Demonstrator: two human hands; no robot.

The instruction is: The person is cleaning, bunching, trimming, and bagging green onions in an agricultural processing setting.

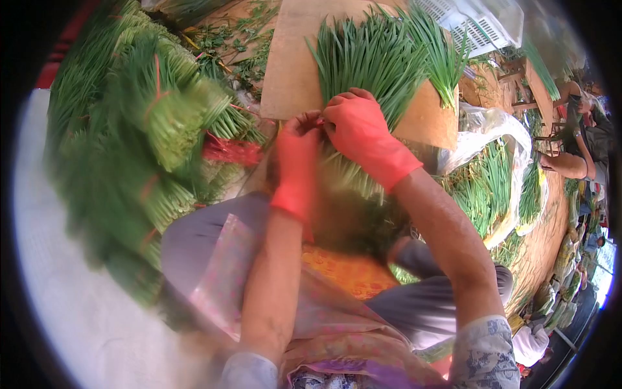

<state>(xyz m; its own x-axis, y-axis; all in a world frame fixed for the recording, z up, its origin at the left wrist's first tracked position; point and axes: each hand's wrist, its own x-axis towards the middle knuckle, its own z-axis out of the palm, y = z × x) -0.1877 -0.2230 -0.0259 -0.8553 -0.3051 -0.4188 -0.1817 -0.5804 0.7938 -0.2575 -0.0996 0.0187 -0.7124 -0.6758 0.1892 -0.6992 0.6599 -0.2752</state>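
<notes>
A bunch of long green leaves that look like garlic chives (369, 58) lies on a tan board (285, 78), its pale stem ends toward me. Across its near part rests my right hand (363, 126) in a coral-red rubber glove, fingers curled in. My left hand (298, 155), gloved alike, is just left of the bunch with its bare fingertips pinched together. Both hands meet at a small reddish bit, too small to name. Motion blur smears the left glove and the area under the stems.
Bundles of chives tied with red bands (172, 123) are heaped at left, beside red string (232, 151). A smaller chive bunch (444, 65) lies on the board's right. Behind stands a white crate (476, 23). Plastic-wrapped greens (483, 185) and other people are at right.
</notes>
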